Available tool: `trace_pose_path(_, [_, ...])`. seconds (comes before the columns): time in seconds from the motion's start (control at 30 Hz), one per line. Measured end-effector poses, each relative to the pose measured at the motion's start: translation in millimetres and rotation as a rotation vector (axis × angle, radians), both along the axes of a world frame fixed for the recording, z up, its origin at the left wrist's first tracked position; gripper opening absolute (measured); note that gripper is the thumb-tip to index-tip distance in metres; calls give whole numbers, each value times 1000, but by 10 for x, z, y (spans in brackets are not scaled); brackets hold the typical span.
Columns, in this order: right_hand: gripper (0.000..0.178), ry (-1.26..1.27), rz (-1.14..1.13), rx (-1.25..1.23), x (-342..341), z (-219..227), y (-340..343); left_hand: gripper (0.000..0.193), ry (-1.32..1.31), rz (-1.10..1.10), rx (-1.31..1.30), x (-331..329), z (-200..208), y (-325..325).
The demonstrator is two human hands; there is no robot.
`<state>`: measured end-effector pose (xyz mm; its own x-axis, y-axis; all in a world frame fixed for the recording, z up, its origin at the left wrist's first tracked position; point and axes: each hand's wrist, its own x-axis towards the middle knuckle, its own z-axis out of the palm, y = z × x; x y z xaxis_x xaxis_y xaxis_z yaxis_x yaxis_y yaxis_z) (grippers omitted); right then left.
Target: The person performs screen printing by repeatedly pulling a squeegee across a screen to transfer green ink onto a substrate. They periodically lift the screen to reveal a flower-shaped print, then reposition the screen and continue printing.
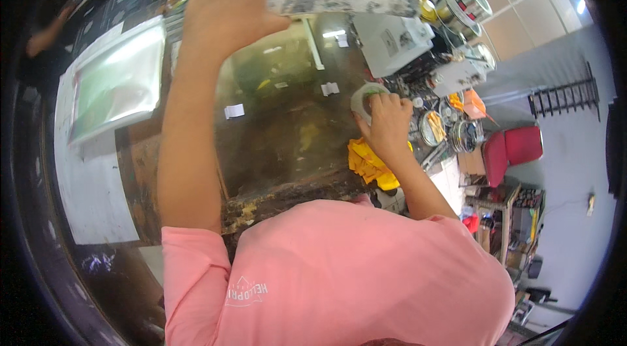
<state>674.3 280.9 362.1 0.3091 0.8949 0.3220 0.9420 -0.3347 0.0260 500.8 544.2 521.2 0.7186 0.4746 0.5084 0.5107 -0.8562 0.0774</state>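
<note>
The right hand (pixel 386 117) bends over the pale bowl (pixel 356 99) at the right of the worktop (pixel 281 156), just above the yellow cloth (pixel 371 162); whether it grasps the rim or something inside, I cannot tell. To handle the bowl well, steady it against the surface, keep the wrist low and let any wet drip fall inside, clear of the paper slips (pixel 330 88). The left hand (pixel 228 3) is raised beside the speckled bar (pixel 339 1), thumb spread away from the fingers; its fingertips meet the upper edge, so I cannot tell whether it grips. If it does bear the bar, an even, firm hold would serve best.

Counted: one bowl, one yellow cloth, one speckled bar, three paper slips, one narrow white strip (pixel 313 45), one red chair (pixel 513 153).
</note>
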Motion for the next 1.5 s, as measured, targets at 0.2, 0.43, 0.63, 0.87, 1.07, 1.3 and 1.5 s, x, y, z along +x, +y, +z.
trace_pose_path(0.2, [21, 24, -91, -122, 59, -194, -407, 65, -50, -93, 95, -66, -194, 80])
trace_pose_path(0.43, [31, 206, -20, 310, -27, 718, -351, 63, 10, -39, 11, -64, -388, -158])
trace_pose_path(0.63, [24, -16, 509, 493, -115, 1148, 1118, 69, -29, -81, 4, -195, -687, -322])
trace_pose_path(0.87, [33, -147, 386, 481, -131, 1086, 1691, 83, -98, -39, 136, -131, -486, -216])
trace_pose_path(1.07, [44, -127, 424, 562, -37, 1585, 2016, 73, -157, -241, 380, -1199, -897, -185])
trace_pose_path(1.3, [43, -138, 428, 537, 63, 1867, 2256, 57, 202, 623, -19, -2510, -1950, 757])
trace_pose_path(1.5, [48, -142, 395, 492, 75, 1900, 2247, 53, 287, 618, -197, -2479, -1836, 794])
